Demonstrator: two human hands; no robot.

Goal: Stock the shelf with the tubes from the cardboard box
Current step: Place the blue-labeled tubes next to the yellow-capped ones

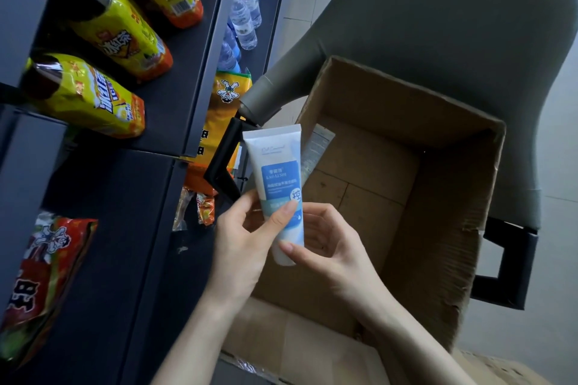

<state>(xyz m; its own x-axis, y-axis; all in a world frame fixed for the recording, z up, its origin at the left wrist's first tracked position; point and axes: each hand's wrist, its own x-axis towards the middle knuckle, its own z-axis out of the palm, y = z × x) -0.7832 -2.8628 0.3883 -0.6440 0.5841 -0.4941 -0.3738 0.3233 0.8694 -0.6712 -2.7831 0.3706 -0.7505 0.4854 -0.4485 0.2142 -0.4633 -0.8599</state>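
Observation:
A white and blue tube (276,172) stands upright above the left edge of the open cardboard box (438,197), crimped end up and cap end down. My left hand (240,237) grips its lower half, thumb across the front. My right hand (328,241) pinches the cap end from the right. Another tube (317,147) leans inside the box against its left wall, mostly hidden behind the held one. The dark shelf (131,228) is on the left.
The box sits on a grey office chair (453,25) with black armrests (223,159). Yellow tea bottles (93,97) lie on upper shelves, red and orange snack bags (40,275) on lower ones, water bottles (245,19) further back.

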